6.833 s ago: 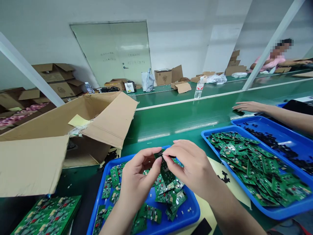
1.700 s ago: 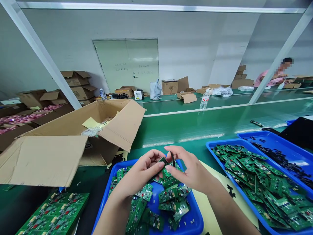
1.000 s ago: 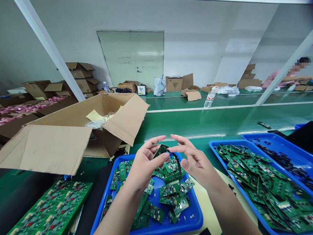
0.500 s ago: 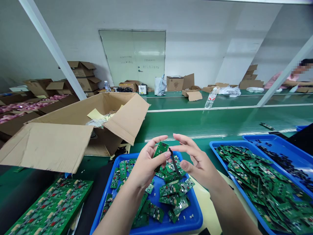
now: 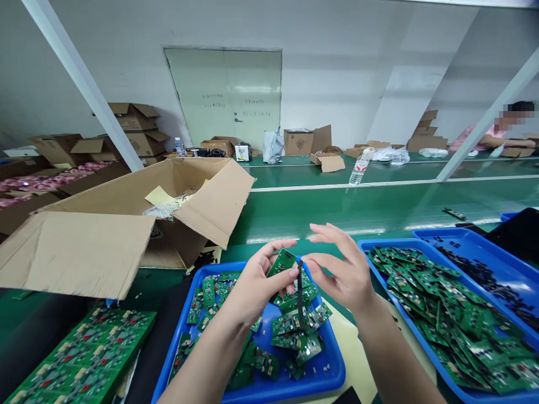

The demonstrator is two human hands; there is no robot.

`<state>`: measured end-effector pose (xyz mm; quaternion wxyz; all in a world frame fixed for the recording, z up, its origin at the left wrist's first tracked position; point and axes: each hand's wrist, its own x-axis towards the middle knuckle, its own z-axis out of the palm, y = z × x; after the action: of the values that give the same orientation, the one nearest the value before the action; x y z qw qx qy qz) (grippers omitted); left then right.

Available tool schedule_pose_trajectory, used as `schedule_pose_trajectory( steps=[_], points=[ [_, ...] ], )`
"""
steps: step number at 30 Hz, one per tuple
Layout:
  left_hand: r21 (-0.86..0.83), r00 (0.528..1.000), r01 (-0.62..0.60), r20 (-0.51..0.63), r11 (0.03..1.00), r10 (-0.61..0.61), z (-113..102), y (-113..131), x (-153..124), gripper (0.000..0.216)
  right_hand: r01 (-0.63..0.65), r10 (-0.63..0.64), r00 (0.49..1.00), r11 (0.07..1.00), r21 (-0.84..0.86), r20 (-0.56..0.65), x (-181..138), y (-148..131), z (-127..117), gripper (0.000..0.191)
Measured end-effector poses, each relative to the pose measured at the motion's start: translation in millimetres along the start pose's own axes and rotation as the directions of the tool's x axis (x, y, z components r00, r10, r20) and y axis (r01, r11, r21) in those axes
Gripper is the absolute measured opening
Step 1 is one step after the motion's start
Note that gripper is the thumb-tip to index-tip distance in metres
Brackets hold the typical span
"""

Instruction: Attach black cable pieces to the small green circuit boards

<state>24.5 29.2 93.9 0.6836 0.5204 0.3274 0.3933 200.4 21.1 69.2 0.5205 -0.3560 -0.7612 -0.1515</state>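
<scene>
My left hand (image 5: 263, 280) is closed on a small green circuit board (image 5: 283, 261), thumb on top, the board tilted upward above a blue tray. A narrow black strip (image 5: 300, 297) hangs beside the board's near right corner, close to my left thumb tip. At the strip's upper end, the thumb and index finger of my right hand (image 5: 343, 269) come together in a pinch; its other fingers are stretched out. Beneath both hands, the blue tray (image 5: 332, 365) holds several loose circuit boards (image 5: 263, 362) and small white bits.
To the right, a blue tray (image 5: 425, 350) is heaped with boards, beside another tray (image 5: 503, 261) of small black parts. At left lie uncut board panels (image 5: 84, 359) and a large open carton (image 5: 84, 247). A bottle (image 5: 359, 168) stands behind; a person (image 5: 497, 134) sits far right.
My right thumb has closed toward the index finger at the strip's upper end. The strip now hangs more upright, and the view has shifted slightly.
</scene>
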Motion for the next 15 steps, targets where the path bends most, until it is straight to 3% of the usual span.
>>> schedule_pose_trajectory(
  steps=[3,7,10,15],
  points=[
    [0.004,1.0,0.004,0.013,1.0,-0.004,0,2,-3,0.045,-0.151,0.152,0.988,0.988,-0.03,0.004,0,6,1,0.018],
    [0.005,0.998,-0.033,-0.062,0.999,0.033,0,1,-5,0.047,-0.395,0.347,0.912,0.886,0.243,0.217,2,7,-4,0.018],
    [0.021,0.987,-0.081,-0.135,0.997,0.083,2,-1,-3,0.048,-0.462,0.321,0.868,0.802,0.379,0.378,4,-4,-5,0.017],
    [0.097,0.972,-0.123,-0.19,0.988,0.14,2,-2,-1,0.041,-0.441,0.257,0.852,0.823,0.359,0.456,6,-17,-3,0.02]
  ],
)
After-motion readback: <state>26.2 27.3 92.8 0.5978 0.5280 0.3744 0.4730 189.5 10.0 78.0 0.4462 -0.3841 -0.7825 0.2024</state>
